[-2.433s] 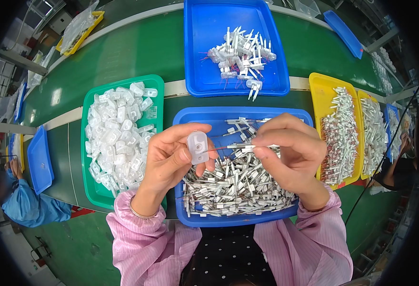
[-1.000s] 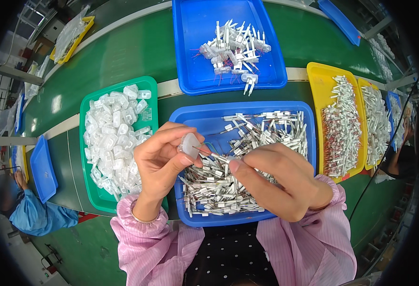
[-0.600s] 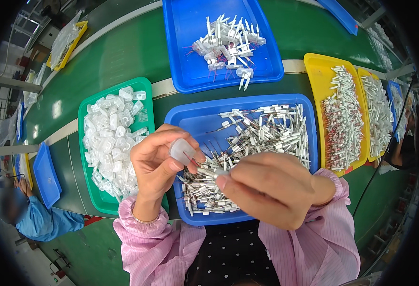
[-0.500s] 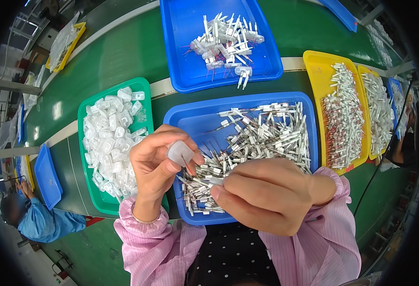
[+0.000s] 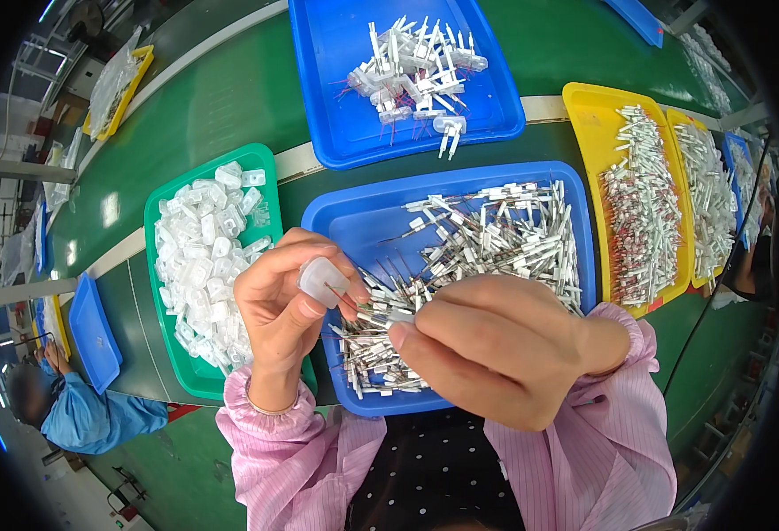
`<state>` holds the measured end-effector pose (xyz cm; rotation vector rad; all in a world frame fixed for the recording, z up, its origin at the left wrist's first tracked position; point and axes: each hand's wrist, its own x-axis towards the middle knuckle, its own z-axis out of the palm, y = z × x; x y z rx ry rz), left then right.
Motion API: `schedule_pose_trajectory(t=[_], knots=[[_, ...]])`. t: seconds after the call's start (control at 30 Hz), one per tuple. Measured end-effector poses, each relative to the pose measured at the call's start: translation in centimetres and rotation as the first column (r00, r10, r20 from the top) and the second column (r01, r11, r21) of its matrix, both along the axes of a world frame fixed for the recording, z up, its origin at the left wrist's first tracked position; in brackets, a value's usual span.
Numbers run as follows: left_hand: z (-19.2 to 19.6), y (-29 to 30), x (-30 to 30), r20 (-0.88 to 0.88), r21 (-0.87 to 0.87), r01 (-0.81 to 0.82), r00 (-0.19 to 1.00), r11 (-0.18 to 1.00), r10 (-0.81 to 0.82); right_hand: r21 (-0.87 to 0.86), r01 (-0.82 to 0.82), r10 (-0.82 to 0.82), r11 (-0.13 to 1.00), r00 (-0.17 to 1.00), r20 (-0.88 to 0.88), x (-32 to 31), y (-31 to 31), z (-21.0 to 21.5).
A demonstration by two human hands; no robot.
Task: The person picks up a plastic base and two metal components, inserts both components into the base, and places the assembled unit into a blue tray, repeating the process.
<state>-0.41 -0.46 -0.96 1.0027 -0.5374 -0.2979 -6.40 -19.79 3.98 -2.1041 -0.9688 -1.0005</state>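
Between the thumb and fingers of my left hand (image 5: 288, 296) is a translucent white plastic cap (image 5: 320, 281), with thin reddish wires coming out of it. My right hand (image 5: 496, 350) pinches a small white connector piece (image 5: 400, 316) at the fingertips, close to the wire ends. Most of that piece is hidden by my fingers. Both hands are over a blue tray (image 5: 319, 212) heaped with white wired parts (image 5: 513, 234). Left of it, a green tray (image 5: 274, 168) holds many loose translucent caps (image 5: 208, 239).
Beyond, on the green belt (image 5: 212, 84), a blue tray (image 5: 327, 115) carries caps joined to wired parts. Yellow trays (image 5: 593, 115) of wired parts stand at the right. At the far left are a blue tray (image 5: 95, 341) and a person in blue (image 5: 97, 416).
My left hand has shifted slightly left and up with the cap, which is tilted differently. My right hand keeps its pinch almost in place. The whole view has shifted a little.
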Motion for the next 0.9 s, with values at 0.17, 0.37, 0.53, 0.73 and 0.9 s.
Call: schedule_pose_trajectory(t=[0.17, 0.37, 0.53, 0.73, 0.9], knots=[[0.0, 0.1, 0.1, 0.009, 0.012, -0.012, 1.000, 1.000, 0.012, -0.050, 0.055, -0.050, 0.997, 0.993, 0.105, -0.1, 0.6, -0.5], [0.2, 0.1, -0.1, 0.012, -0.001, -0.012, 1.000, 1.000, 0.012, 0.028, 0.028, -0.028, 0.999, 0.999, 0.032, 0.0, 0.2, 0.0], [0.2, 0.0, 0.1, 0.064, 0.007, -0.011, 0.998, 1.000, 0.011, 0.025, -0.002, 0.002, 1.000, 1.000, 0.000, 0.1, 0.0, 0.0], [0.1, 0.1, 0.2, 0.129, 0.069, -0.038, 0.991, 0.997, 0.029, 0.096, 0.036, -0.033, 0.995, 0.999, -0.032, 0.6, -0.2, -0.3], [0.3, 0.1, -0.1, 0.141, 0.091, -0.043, 0.990, 0.995, 0.030, 0.113, 0.053, -0.038, 0.992, 0.991, -0.132, 0.8, -0.5, -0.1]])
